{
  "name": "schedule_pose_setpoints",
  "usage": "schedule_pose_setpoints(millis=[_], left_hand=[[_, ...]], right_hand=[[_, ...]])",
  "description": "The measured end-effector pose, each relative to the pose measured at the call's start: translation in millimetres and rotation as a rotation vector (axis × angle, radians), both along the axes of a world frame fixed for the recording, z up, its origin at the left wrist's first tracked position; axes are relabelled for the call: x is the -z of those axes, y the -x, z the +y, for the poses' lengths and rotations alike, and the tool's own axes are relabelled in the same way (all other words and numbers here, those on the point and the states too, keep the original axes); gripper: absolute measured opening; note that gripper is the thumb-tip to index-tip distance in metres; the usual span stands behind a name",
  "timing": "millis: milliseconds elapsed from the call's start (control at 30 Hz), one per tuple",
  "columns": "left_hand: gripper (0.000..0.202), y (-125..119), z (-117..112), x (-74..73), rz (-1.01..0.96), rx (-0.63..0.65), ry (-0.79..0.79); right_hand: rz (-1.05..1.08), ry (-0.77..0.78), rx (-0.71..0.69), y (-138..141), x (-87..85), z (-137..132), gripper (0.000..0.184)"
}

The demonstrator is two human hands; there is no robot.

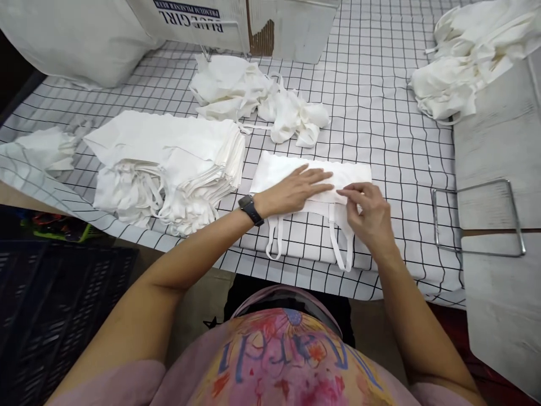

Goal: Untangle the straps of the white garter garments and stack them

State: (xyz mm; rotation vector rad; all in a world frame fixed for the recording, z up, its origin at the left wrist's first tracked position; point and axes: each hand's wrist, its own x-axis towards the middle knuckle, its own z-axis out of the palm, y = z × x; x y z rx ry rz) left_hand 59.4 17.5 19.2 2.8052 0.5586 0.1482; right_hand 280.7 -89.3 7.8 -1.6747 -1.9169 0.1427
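The flat white fabric garment with strap loops [325,198] lies on the table [406,146], which is covered by a white cloth with a black grid, directly before the person and close to the near edge. Its straps point toward the person, their loops resting near that edge.

The left hand [296,190], with a black wristwatch [251,210] at the wrist, is laid flat on the garment, palm down, fingers extended and grasping nothing. The right hand [369,211] is at the right part of the garment, thumb and forefinger drawn together at the cloth just beside the left fingertips; whether they pinch the fabric cannot be determined.

To the left stands a thick layered stack of white garments [198,146], straps hanging loosely at its near side. Beyond the garment lies a crumpled heap of white fabric pieces [266,98], in front of a white printed cardboard carton [291,28] whose lettering appears upside down. A bulky white sack [76,39] occupies the far left corner. At right, a rectangular metal wire frame [517,217] extends over pale cardboard [494,158].
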Motion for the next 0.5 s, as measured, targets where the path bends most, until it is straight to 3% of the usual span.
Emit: schedule_pose_setpoints(millis=[67, 200, 367, 500], left_hand=[[0.083, -13, -4, 8.3, 0.015, 0.063, 0.064], [0.085, -19, -1, 18.1, 0.022, 0.05, 0.139], [0.084, -14, -2, 23.1, -0.012, 0.036, 0.135], [0.083, -15, -5, 27.6, -0.046, 0.021, 0.109]], right_hand=[[-0.031, 0.037, -0.056, 9, 6.2, -15, 0.046], [-0.122, 0.053, -0.083, 7, 18.0, -35, 0.06], [-0.122, 0.049, -0.087, -4, 18.9, -42, 0.059], [-0.202, 0.069, -0.086, 6, 19.3, -41, 0.061]])
